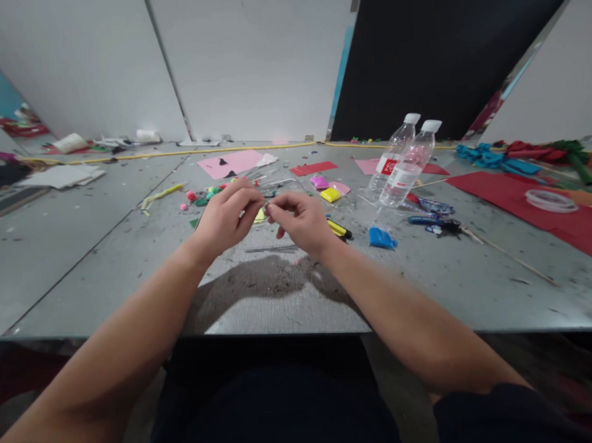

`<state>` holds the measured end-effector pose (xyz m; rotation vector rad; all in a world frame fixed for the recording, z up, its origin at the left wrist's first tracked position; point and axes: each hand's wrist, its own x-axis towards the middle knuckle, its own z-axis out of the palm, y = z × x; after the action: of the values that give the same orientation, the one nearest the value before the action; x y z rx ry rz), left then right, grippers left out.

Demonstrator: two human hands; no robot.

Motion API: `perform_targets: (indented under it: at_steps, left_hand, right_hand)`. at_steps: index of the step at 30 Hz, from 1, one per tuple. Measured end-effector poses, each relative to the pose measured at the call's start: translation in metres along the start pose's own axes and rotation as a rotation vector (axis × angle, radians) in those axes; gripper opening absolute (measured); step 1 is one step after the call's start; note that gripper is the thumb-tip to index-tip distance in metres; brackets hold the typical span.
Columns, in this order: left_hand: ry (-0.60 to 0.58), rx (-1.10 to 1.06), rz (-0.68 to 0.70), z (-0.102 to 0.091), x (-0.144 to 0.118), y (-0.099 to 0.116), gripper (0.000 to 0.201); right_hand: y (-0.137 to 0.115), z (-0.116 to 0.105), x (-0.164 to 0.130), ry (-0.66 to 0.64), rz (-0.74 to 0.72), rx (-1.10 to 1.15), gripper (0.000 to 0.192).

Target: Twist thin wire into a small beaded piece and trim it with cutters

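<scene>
seen from above the person's own chest, two bare forearms reach out over a scuffed grey metal table [104,258] and meet at the centre. the left hand [226,218] and the right hand [301,222] sit fingertip to fingertip, each with thumb and fingers pinched together on a small pale yellow-green piece [259,215] held between them just above the tabletop; what the piece is cannot be told, as the fingers cover most of it. directly beneath the hands, at six o'clock, a thin bundle of grey wire stems [271,249] lies flat on the table.

at twelve o'clock from the hands are crumpled clear plastic wrappers [274,175] and a pale pink paper sheet [231,163]. at eleven o'clock is a scatter of small pink and green craft bits [202,194]. at two o'clock lie a yellow clay block [330,194] and a magenta clay block [318,181]. just beside the right hand, at three o'clock, lies a yellow and black marker pen [339,230], then a blue clay packet [381,237]. farther out at two o'clock stand two clear plastic water bottles with white caps [403,163]. far right, a large red paper sheet [523,203] carries a clear tape roll [551,200].
</scene>
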<state>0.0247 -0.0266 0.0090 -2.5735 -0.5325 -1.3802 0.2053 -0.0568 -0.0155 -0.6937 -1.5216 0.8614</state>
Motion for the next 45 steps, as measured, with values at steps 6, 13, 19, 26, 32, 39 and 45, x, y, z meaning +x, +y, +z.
perform_targets:
  at_steps: [6, 13, 19, 26, 32, 39, 45]
  left_hand:
    - [-0.003, 0.023, 0.059, 0.002, -0.001, -0.004, 0.010]
    - [-0.023, 0.068, 0.069, 0.001, -0.003, -0.005, 0.012]
    - [-0.006, 0.057, 0.061, 0.001, -0.003, -0.004, 0.012]
    - [0.077, 0.104, -0.003, 0.006, -0.006, -0.012, 0.009]
    - [0.095, 0.073, -0.020, 0.009, -0.007, -0.011, 0.012]
    - [0.126, 0.028, -0.012, 0.012, -0.007, -0.010, 0.013]
    - [0.134, 0.051, 0.037, 0.013, -0.008, -0.014, 0.012]
  right_hand:
    - [0.005, -0.005, 0.004, -0.076, 0.128, 0.131, 0.027]
    - [0.004, -0.008, 0.003, -0.056, 0.025, -0.021, 0.022]
    - [0.002, -0.007, 0.000, 0.034, -0.159, -0.232, 0.017]
    - [0.009, -0.010, 0.003, 0.141, -0.246, -0.353, 0.010]
    - [0.013, -0.009, -0.001, 0.111, -0.289, -0.303, 0.011]
    - [0.016, -0.006, -0.006, 0.044, -0.209, -0.090, 0.023]
    - [0.023, -0.004, -0.004, 0.047, -0.187, -0.121, 0.033]
